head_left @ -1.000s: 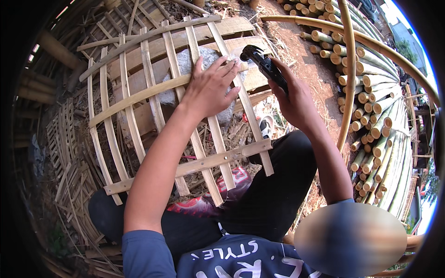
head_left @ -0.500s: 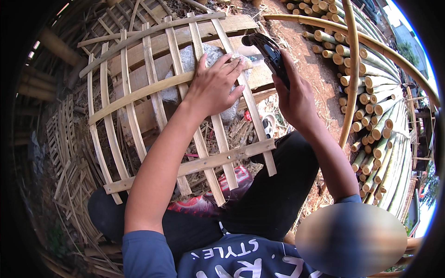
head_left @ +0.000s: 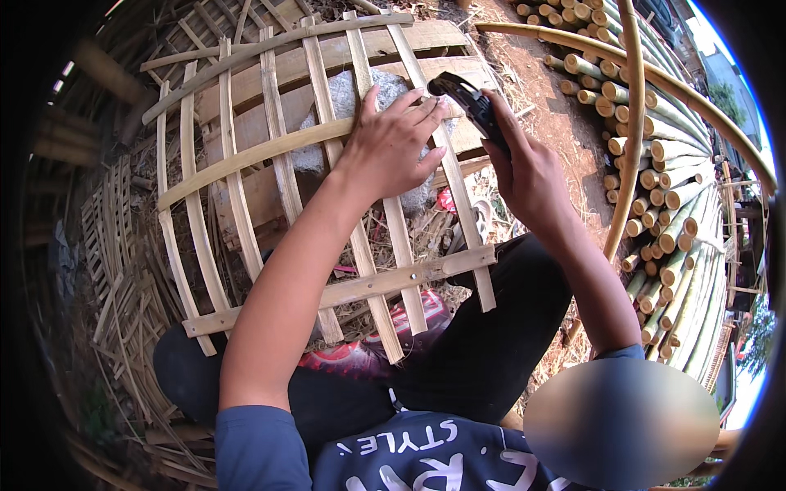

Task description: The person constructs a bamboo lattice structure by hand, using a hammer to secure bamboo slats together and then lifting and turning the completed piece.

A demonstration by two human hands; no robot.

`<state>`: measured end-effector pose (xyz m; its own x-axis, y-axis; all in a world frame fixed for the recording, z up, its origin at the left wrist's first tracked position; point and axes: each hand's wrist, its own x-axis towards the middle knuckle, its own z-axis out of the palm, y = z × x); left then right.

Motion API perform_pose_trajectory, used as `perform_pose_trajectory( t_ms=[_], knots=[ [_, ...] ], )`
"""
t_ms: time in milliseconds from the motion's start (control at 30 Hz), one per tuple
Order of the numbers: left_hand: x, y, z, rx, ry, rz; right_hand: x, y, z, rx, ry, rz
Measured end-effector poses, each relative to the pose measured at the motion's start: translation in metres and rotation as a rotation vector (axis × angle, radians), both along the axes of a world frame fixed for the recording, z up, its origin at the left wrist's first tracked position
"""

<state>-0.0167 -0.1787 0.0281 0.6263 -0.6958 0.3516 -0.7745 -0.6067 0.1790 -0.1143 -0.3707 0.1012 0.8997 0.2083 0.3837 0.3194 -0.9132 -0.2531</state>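
Observation:
A bamboo lattice frame (head_left: pixel 237 155) of several long slats and three crosspieces lies before me, its near end over my legs. My left hand (head_left: pixel 389 143) rests on the middle crosspiece near its right end, fingers spread and pressing down, with the thumb apart. My right hand (head_left: pixel 528 176) is closed round a black, hammer-like hand tool (head_left: pixel 471 106) with a rounded head; its exact kind is unclear. The tool's head is just beyond my left fingertips, above the right end of the crosspiece. A grey stone block (head_left: pixel 336 98) lies beneath the lattice.
Wooden boards (head_left: pixel 442 41) lie under the frame's far side. Stacked bamboo poles (head_left: pixel 671 180) fill the right, with a bent pole (head_left: pixel 634 123) standing before them. More lattice panels and loose slats (head_left: pixel 135 303) are heaped at left. A red printed sack (head_left: pixel 360 360) lies by my legs.
The tool in my right hand has tilted and come closer to my left fingertips. My left hand stays on the crosspiece; the whole view has shifted slightly.

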Motion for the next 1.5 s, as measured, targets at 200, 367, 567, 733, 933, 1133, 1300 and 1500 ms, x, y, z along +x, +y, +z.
perform_pose_trajectory(
  t_ms=[200,367,567,733,933,1133,1300,1500],
  knots=[
    [0.003,-0.001,0.001,-0.019,-0.018,0.015,-0.005,0.000,0.003,0.147,-0.203,0.000],
    [-0.001,0.000,-0.001,-0.010,0.017,0.003,0.005,-0.004,0.013,0.276,-0.138,-0.082],
    [-0.002,0.002,-0.001,0.000,-0.020,-0.002,0.027,-0.010,0.014,0.407,0.034,-0.219],
    [-0.002,0.006,0.002,-0.029,-0.055,-0.015,0.086,-0.008,-0.012,0.464,0.268,-0.336],
    [-0.003,0.000,0.000,-0.031,-0.056,-0.028,0.096,-0.012,-0.032,0.529,0.404,-0.386],
    [-0.002,0.003,0.000,-0.025,-0.025,-0.021,0.099,-0.008,-0.033,0.605,0.483,-0.325],
    [-0.001,0.002,-0.003,-0.036,-0.050,-0.006,0.095,-0.003,-0.032,0.654,0.474,-0.307],
    [-0.001,0.003,-0.002,-0.014,-0.058,0.003,0.093,-0.001,-0.033,0.703,0.487,-0.300]
  ],
)
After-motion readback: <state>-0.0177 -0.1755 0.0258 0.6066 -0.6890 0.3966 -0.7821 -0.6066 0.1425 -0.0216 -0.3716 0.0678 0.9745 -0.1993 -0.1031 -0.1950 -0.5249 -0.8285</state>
